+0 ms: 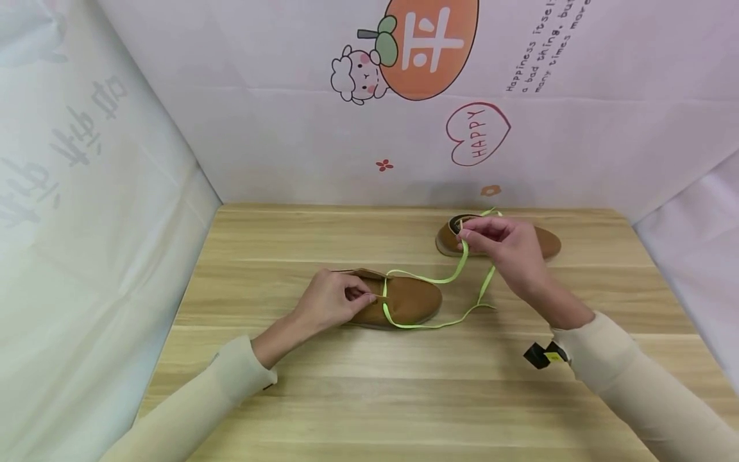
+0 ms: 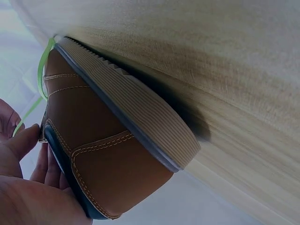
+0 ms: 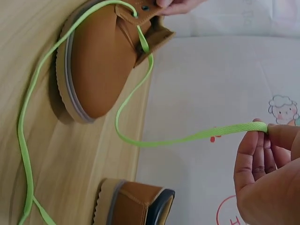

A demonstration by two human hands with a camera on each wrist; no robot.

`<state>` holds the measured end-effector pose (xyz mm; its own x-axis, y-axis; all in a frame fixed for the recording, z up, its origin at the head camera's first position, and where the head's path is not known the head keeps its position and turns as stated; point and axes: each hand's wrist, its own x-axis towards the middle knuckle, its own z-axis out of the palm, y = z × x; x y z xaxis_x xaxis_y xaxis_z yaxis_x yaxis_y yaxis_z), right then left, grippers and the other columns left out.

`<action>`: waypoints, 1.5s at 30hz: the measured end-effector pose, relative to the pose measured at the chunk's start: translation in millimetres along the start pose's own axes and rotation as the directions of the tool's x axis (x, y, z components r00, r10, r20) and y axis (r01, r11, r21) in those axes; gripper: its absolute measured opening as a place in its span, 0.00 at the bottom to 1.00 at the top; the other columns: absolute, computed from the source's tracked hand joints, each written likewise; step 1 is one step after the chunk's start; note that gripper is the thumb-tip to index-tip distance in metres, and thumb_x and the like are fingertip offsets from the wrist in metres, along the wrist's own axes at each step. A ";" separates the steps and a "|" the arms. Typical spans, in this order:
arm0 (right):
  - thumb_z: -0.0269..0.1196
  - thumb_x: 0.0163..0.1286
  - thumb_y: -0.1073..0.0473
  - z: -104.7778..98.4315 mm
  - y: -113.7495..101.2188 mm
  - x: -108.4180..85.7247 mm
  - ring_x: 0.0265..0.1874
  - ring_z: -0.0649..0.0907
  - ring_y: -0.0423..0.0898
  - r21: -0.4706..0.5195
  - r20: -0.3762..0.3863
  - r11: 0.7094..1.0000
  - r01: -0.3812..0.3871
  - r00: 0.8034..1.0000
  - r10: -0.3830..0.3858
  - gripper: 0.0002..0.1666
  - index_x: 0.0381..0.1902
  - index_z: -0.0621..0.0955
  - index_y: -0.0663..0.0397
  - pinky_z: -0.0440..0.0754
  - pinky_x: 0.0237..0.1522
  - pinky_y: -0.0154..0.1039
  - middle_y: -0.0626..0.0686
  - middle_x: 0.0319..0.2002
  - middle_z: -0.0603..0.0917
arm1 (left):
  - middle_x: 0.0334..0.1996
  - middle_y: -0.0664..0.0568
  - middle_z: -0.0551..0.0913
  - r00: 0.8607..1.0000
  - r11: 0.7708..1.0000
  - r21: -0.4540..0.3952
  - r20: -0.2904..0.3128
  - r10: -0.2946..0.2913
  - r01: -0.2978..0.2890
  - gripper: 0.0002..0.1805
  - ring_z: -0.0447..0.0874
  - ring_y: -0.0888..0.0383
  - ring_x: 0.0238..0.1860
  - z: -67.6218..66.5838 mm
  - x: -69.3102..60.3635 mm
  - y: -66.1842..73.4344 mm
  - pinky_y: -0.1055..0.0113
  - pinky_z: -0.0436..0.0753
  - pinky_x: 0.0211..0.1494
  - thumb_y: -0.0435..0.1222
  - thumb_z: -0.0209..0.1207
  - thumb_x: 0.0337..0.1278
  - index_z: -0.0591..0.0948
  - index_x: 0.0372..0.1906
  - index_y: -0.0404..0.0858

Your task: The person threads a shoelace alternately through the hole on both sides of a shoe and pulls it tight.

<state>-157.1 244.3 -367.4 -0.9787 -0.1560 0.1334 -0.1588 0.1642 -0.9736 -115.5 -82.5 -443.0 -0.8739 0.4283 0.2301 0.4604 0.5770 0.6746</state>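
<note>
A brown shoe [image 1: 417, 300] with a pale ridged sole [image 2: 136, 101] stands on the wooden table, toe to the right. My left hand [image 1: 330, 298] pinches its eyelet flap [image 3: 136, 15] between thumb and fingers, other fingers at the collar. A flat neon-green shoelace [image 3: 187, 138] passes through an eyelet of that flap and crosses the toe. Raised to the right, my right hand [image 1: 501, 247] pinches one end of the lace between thumb and fingertips. The other length of lace trails over the table.
Behind my right hand lies a second brown shoe [image 1: 548, 242], partly covered by that hand, with green lace near it. White printed cloth [image 1: 288, 141] hangs behind the table [image 1: 346, 391] and at both sides. A small black device [image 1: 537, 355] sits at my right cuff.
</note>
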 end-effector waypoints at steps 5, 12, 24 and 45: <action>0.72 0.72 0.62 10.1 3.9 -4.8 0.33 0.90 0.38 -0.161 0.042 0.987 0.017 0.999 -0.011 0.11 0.44 0.89 0.67 0.88 0.40 0.32 0.45 0.34 0.92 | 0.23 0.62 0.88 0.999 0.999 0.042 0.043 -0.029 0.028 0.05 0.73 0.72 0.18 -0.6 1.9 0.5 0.74 0.75 0.27 0.37 0.72 0.65 0.93 0.33 0.42; 0.72 0.70 0.66 24.3 6.4 -9.4 0.30 0.90 0.40 -0.194 0.089 0.981 -0.003 0.996 0.021 0.09 0.43 0.89 0.69 0.88 0.36 0.33 0.53 0.34 0.92 | 0.18 0.65 0.81 0.997 0.994 0.104 0.066 -0.036 0.029 0.07 0.67 0.70 0.17 -1.4 5.6 1.2 0.72 0.71 0.27 0.37 0.70 0.67 0.92 0.32 0.43; 0.74 0.67 0.65 47.6 18.7 -15.9 0.23 0.84 0.39 -0.233 0.123 0.969 -0.080 0.986 0.111 0.07 0.38 0.90 0.66 0.81 0.26 0.31 0.53 0.29 0.91 | 0.16 0.65 0.77 0.997 0.989 0.134 0.032 -0.066 0.061 0.07 0.68 0.70 0.17 4.9 6.5 -0.2 0.71 0.70 0.26 0.38 0.69 0.67 0.92 0.32 0.44; 0.73 0.63 0.64 102.8 51.0 -26.8 0.16 0.80 0.38 -0.320 0.343 0.939 -0.129 0.908 0.242 0.04 0.28 0.90 0.57 0.78 0.20 0.31 0.48 0.21 0.88 | 0.17 0.64 0.78 0.995 0.989 0.116 0.036 -0.096 0.091 0.07 0.69 0.69 0.17 5.0 5.6 -1.0 0.72 0.69 0.24 0.38 0.69 0.67 0.91 0.32 0.43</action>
<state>-125.7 156.7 -439.7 -0.8823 -0.4357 -0.1778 -0.0642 0.4858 -0.8717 -120.1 -77.3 -445.9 -0.9076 0.3962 0.1389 0.3942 0.6902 0.6069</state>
